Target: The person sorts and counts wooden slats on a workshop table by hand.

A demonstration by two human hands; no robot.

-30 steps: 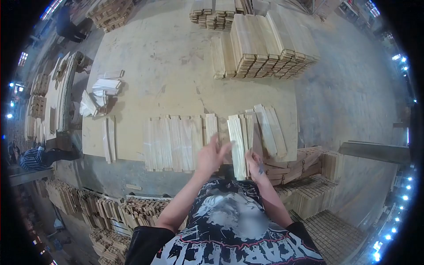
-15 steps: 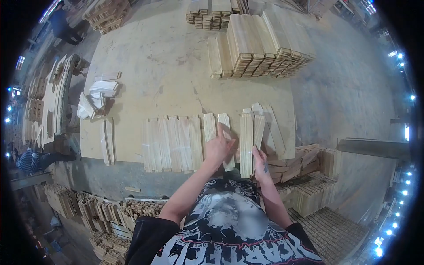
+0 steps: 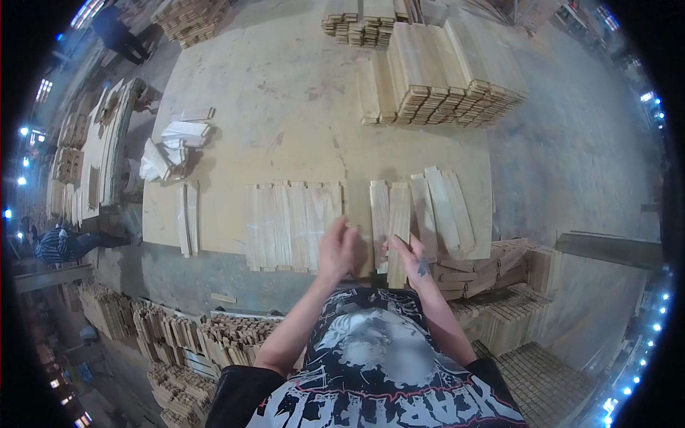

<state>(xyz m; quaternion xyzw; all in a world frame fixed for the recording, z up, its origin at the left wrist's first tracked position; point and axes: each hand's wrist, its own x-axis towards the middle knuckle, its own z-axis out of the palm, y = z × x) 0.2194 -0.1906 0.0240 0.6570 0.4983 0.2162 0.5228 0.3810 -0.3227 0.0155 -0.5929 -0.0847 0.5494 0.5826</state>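
Observation:
My right hand (image 3: 415, 261) grips a pale wooden slat (image 3: 399, 225) near its lower end, thumb on top, at the table's front edge. Just left of that slat is another slat (image 3: 379, 207), its lower part partly behind my fingers. My left hand (image 3: 337, 251) is at the right end of a row of slats (image 3: 292, 227) laid side by side. Its fingers are loosely bent and apart, somewhat blurred, with nothing visible in them. Several loose slats (image 3: 448, 210) lie fanned out to the right of my right hand.
A tall stack of slats (image 3: 435, 71) stands at the table's back right. White wrapped pieces (image 3: 178, 139) and two narrow slats (image 3: 188, 217) lie on the table's left. Bundled wood (image 3: 171, 328) fills the floor in front. People (image 3: 118, 32) are in the left background.
The view has shifted, so the table appears further right. My left hand has moved off the separate slat it was touching to the row's right end. The right hand still holds a slat.

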